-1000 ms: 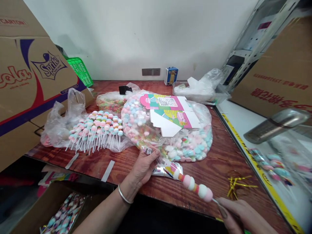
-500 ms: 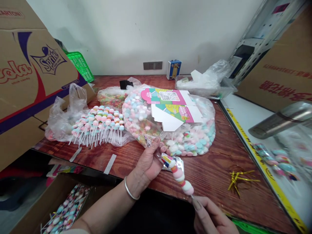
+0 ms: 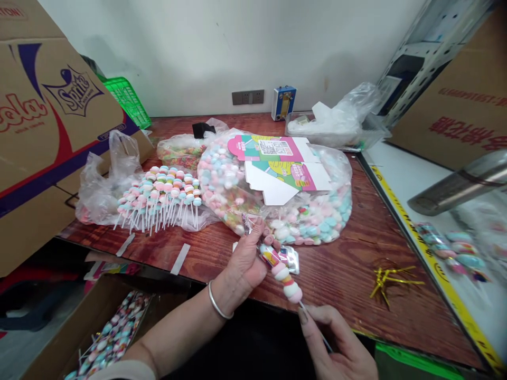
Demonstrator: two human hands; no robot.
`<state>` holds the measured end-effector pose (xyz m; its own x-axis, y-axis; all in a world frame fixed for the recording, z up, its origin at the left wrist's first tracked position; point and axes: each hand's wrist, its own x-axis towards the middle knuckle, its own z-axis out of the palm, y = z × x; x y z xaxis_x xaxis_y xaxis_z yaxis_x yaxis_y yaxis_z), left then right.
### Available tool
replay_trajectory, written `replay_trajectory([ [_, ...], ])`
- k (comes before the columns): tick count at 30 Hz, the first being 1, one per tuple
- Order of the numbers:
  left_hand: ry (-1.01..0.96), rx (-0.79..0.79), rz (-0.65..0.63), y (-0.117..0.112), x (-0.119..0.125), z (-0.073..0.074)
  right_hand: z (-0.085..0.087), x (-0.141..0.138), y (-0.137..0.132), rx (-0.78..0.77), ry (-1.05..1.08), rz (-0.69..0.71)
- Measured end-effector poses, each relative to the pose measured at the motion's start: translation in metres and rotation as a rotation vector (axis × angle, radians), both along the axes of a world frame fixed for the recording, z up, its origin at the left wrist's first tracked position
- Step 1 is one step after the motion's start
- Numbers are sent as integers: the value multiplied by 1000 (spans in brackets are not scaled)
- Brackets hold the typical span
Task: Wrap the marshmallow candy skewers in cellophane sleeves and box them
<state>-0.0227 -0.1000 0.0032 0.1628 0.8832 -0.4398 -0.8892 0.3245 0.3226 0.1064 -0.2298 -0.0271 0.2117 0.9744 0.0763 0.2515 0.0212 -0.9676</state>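
My left hand (image 3: 247,258) is closed on a small clear printed wrapper (image 3: 270,254) over the table's front edge. A marshmallow skewer (image 3: 291,289) in pink, white and orange has its upper end inside this wrapper, with its lower pieces bare. Thumb and fingers of my right hand (image 3: 336,340) pinch its white stick just below the lowest marshmallow. Beneath the wrapper lies a shiny silvery packet (image 3: 292,258), partly covered. Left of my hands, a pile of marshmallow skewers (image 3: 168,190) rests on clear plastic, sticks towards me.
Behind my hands sits a big bag of loose marshmallows (image 3: 328,214) under a flattened printed carton (image 3: 283,163). Gold twist ties (image 3: 390,279) lie at right, near wrapped skewers (image 3: 455,253) and a steel flask (image 3: 455,187). Below left, a cardboard box (image 3: 75,322) holds more wrapped skewers.
My right hand has moved up and left with the skewer, so more of it is inside the wrapper. My left hand stays closed on the wrapper. The view has shifted slightly.
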Motion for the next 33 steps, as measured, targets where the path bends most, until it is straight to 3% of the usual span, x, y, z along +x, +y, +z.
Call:
replay_trajectory([
  [3,8,-37,-8,-1,1,-1,-4,2,1,204,-210,-39],
  [5,9,-55,-23,-2,1,-1,-6,3,1,222,-279,-35],
  [9,-16,-10,-65,-4,2,-5,-6,1,4,-18,-179,58],
  [13,-45,25,-97,-4,2,-10,-7,-3,7,-246,135,124],
  [16,-37,22,-83,-3,3,-11,-9,-5,9,-298,284,153],
  [22,0,-31,-58,-2,5,-9,-6,-3,13,31,-123,158],
  [28,57,-60,-71,-2,8,-13,-17,-1,20,464,-608,33],
  [30,62,-61,-78,-3,9,-13,-19,-2,21,463,-616,11],
  [33,35,-63,-72,-3,10,-13,-17,-5,23,142,-294,74],
])
